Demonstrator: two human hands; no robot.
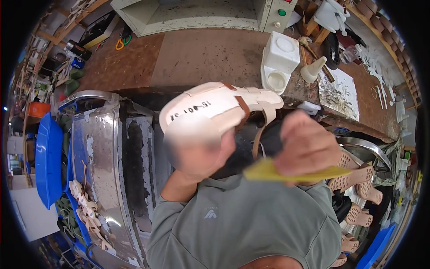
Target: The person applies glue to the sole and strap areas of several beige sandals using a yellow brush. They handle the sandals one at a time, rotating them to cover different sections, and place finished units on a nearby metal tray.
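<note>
In front of my chest, my left hand [218, 151] is closed around the near-left end of a pale sandal [201, 101], whose underside faces up with dark handwritten marks. Brown and cream straps fold over its edges, and a loose strap [260, 136] hangs from its right part. Part of that hand is smeared out of sight. To the right, apart from the sandal, my right hand [309, 143] is closed on a flat yellow strip [264, 171]. Motion blurs this strip, so its exact kind is unclear.
A brown workbench [197, 58] spans the far side, with a white plastic pot [282, 58] and a pale nozzle-shaped piece [312, 69] on it. Left stands a worn metal cabinet [96, 148] beside a blue tray [48, 157]. Several beige soles [358, 215] sit racked at the right.
</note>
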